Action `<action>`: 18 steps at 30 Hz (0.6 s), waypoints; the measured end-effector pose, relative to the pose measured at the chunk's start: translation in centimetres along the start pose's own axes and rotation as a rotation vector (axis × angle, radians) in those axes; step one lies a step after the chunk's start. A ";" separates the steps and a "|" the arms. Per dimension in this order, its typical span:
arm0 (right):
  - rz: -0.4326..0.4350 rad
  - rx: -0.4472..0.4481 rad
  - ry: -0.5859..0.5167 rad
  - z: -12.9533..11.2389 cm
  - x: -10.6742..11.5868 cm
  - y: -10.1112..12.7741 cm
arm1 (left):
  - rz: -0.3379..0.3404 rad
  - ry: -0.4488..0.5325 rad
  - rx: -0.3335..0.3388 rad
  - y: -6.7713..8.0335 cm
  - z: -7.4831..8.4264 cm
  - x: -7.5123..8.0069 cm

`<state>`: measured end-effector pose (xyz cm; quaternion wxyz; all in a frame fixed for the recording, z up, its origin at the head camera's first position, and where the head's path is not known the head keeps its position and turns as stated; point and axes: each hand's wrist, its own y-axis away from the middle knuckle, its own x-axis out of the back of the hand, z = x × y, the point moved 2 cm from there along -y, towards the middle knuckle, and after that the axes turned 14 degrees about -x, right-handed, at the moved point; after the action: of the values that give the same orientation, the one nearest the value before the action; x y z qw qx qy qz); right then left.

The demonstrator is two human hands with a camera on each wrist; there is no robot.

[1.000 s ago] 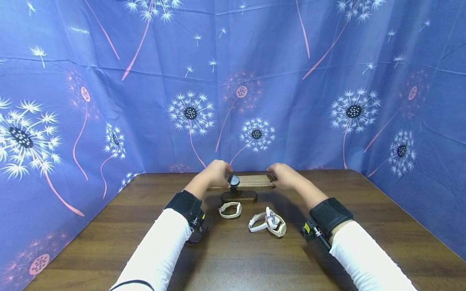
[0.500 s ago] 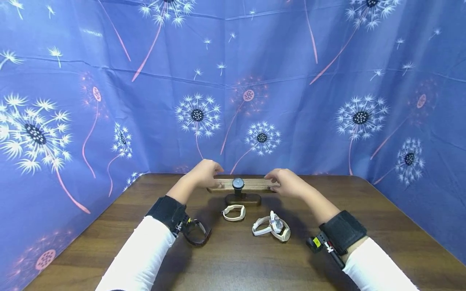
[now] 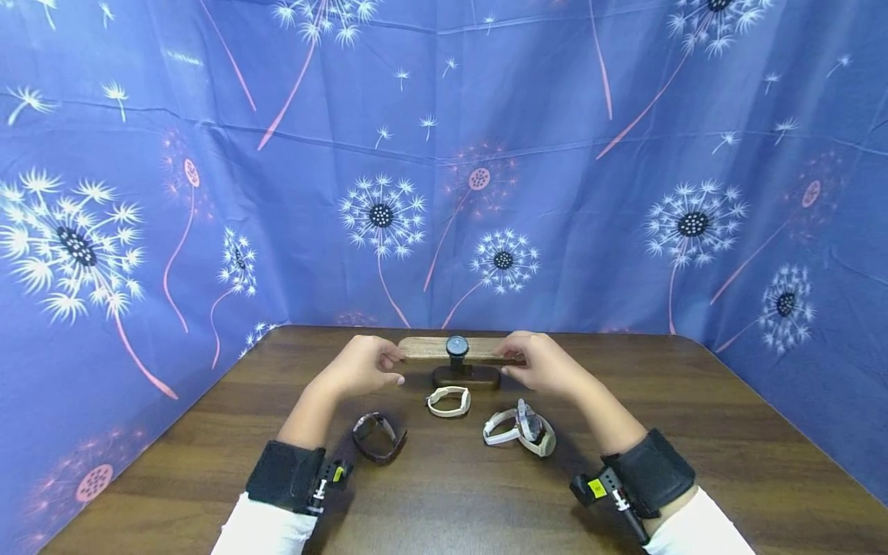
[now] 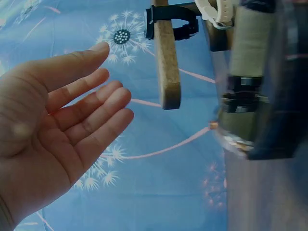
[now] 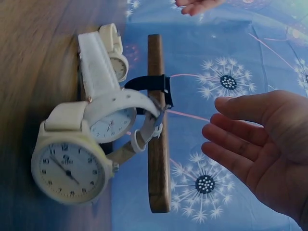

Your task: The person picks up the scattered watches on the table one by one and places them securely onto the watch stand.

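Both hands open, holding nothing — left hand (image 3: 362, 368) and right hand (image 3: 544, 365) flank the wooden bar (image 3: 444, 348), its long axis running left-right between them, black watch (image 3: 457, 346) strapped mid-bar — equally near.

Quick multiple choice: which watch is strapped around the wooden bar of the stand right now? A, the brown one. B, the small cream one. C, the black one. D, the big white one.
C: the black watch is wrapped around the wooden bar, while the other watches lie on the table.
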<state>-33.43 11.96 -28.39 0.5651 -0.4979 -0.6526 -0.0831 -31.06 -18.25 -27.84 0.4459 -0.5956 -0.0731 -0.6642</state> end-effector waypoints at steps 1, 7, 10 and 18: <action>0.003 -0.001 -0.009 -0.1 0.0 0.1 | 0.007 0.005 0.006 0.2 0.1 0.0; 0.016 0.001 -0.025 -0.1 0.1 0.7 | 0.014 0.021 0.046 0.8 -0.2 0.1; 0.019 0.010 -0.015 -0.2 0.3 0.9 | -0.023 0.006 0.084 1.4 -0.8 0.4; 0.027 0.023 -0.029 -0.6 0.7 1.3 | -0.231 0.065 0.299 3.5 -2.6 0.0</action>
<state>-31.96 12.58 -28.14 0.5622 -0.5012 -0.6550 -0.0610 -30.62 -21.93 -30.10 0.4521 -0.4885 -0.2245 -0.7118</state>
